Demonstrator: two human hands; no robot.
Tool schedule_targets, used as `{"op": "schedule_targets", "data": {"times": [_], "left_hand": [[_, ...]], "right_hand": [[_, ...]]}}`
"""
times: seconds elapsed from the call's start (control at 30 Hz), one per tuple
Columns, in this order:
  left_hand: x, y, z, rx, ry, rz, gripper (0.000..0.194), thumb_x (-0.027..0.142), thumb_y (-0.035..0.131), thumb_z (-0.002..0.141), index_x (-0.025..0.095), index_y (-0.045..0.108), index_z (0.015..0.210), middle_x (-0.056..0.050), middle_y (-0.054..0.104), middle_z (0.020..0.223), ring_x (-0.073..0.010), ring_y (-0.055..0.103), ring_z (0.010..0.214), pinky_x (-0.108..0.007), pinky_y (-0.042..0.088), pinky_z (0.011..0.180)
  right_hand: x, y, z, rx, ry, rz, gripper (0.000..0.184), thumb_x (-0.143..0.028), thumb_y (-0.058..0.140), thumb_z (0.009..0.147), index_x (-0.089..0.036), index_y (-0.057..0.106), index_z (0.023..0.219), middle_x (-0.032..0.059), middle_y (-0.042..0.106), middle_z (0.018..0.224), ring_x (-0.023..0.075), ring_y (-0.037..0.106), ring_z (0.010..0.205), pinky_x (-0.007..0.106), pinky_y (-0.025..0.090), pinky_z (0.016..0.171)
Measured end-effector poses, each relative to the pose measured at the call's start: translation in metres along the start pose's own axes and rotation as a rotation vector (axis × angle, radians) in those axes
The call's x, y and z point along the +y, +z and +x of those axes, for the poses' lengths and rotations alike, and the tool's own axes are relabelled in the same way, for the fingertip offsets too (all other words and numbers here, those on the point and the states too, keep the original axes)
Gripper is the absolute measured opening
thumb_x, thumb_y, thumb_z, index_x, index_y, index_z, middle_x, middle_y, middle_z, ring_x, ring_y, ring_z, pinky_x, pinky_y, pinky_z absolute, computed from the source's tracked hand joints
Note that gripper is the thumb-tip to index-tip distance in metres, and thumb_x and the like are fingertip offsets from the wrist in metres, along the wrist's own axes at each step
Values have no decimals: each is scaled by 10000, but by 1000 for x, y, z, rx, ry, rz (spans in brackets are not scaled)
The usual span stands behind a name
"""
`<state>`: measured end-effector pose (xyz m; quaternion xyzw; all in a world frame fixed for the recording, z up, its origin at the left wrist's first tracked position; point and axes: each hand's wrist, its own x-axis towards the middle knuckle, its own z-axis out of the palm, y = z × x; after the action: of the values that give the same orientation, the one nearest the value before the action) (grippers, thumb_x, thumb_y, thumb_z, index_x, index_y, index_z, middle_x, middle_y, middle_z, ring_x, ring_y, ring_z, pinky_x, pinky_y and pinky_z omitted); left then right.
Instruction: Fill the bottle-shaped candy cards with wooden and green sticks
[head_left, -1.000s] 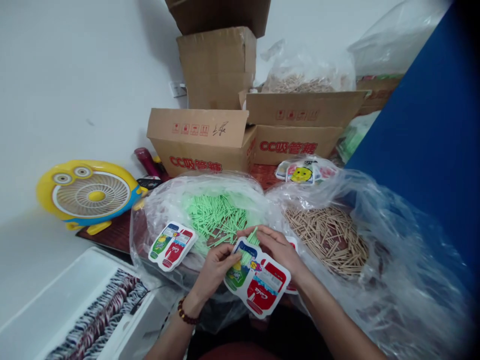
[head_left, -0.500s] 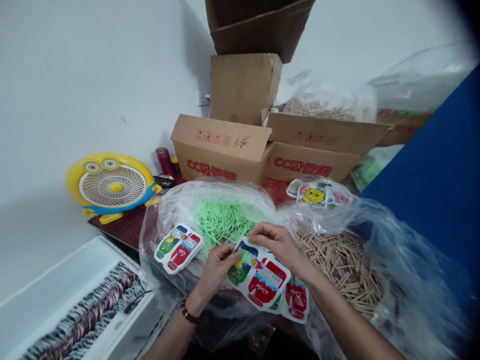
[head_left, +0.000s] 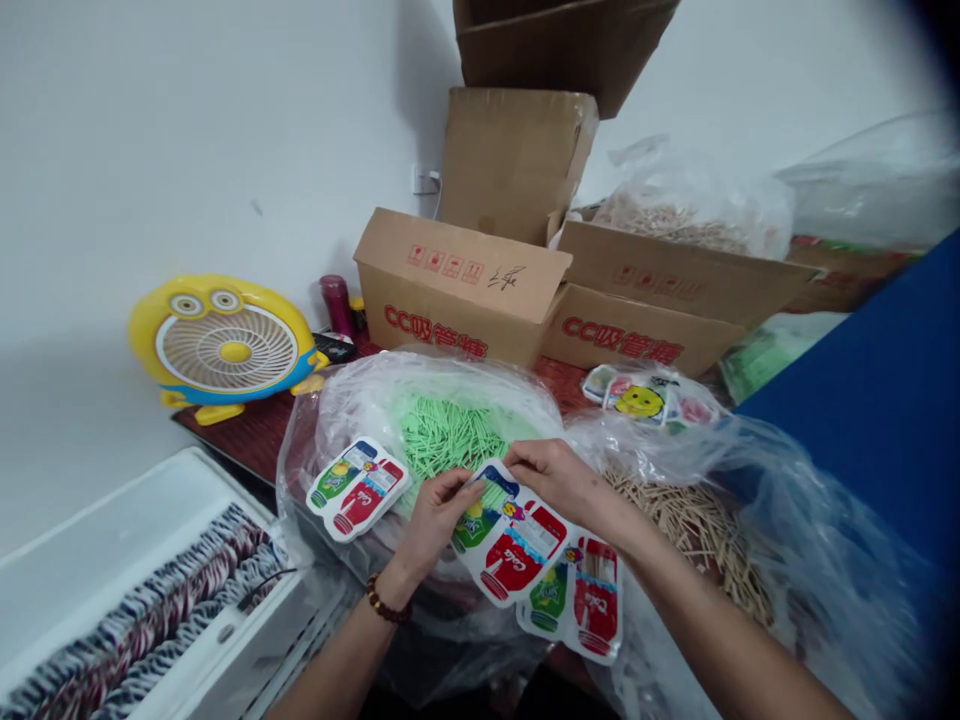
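Observation:
My left hand (head_left: 433, 517) pinches the upper left edge of a printed bottle-shaped packet (head_left: 511, 548), green and red with "Cola" on it. My right hand (head_left: 553, 477) grips the packet's top right, fingers closed at its mouth, where green sticks show inside. A second like packet (head_left: 577, 599) lies just below it. Behind my hands a clear bag holds a heap of green sticks (head_left: 442, 435). To the right, another clear bag holds tan sticks (head_left: 705, 535). One more packet (head_left: 358, 487) rests on the green bag's left side.
A yellow cartoon desk fan (head_left: 225, 345) stands at the left. Cardboard boxes (head_left: 465, 285) are stacked against the wall behind the bags. A white tray of striped sticks (head_left: 150, 620) is at lower left. A blue panel (head_left: 870, 400) rises at the right.
The view has swung left and down. The green sticks held above the packet's mouth a second ago now sit inside it. A second packet has come into sight below the held one.

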<state>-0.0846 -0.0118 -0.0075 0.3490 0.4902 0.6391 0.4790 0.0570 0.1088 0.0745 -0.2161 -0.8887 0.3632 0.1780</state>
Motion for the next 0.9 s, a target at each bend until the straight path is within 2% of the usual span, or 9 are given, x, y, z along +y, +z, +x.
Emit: {"op": "schedule_targets", "data": {"times": [0.1,0.33,0.47,0.6,0.8,0.9], "left_hand": [[-4,-2,2,-4,-9,-43,224,363,670,800,141,672,830,8,609,705,-113,524,624,-210,420,590],[-10,-13,-1,67,-48,-116,239,378,701,763,146,673,813,22,598,661,-105,512,586,-206,408,567],[-11,-18,-1,141,2,-157,212,359,715,757,156,695,816,19,637,701,-113,539,622,-208,419,593],[-14,-15,0,186,36,-210,202,341,725,755,169,708,860,21,660,727,-114,559,638,-210,436,613],[-10,0,-4,124,23,-300,167,307,725,764,171,709,859,23,677,718,-109,584,631,-207,455,611],[-2,8,-8,-2,-84,-336,235,286,763,721,170,711,919,-3,717,787,-130,627,658,-238,487,653]], "right_hand": [[1,0,5,-22,5,0,198,-177,526,803,-213,649,652,-25,578,568,118,475,536,244,306,535],[5,6,16,-75,-16,-104,155,-238,537,856,-229,642,743,-11,611,651,127,492,582,257,276,546],[-2,8,18,-118,3,-26,274,-342,464,920,-205,618,740,-10,560,647,126,472,603,247,307,545],[-8,10,12,-191,45,44,336,-404,436,933,-181,631,775,-9,569,686,123,477,633,239,350,570],[3,5,-4,-82,128,75,195,-330,540,873,-186,670,856,-14,630,723,123,524,659,228,371,592],[2,-5,-15,-82,120,8,220,-329,535,877,-185,672,782,-26,605,652,110,495,607,223,343,561]]}}
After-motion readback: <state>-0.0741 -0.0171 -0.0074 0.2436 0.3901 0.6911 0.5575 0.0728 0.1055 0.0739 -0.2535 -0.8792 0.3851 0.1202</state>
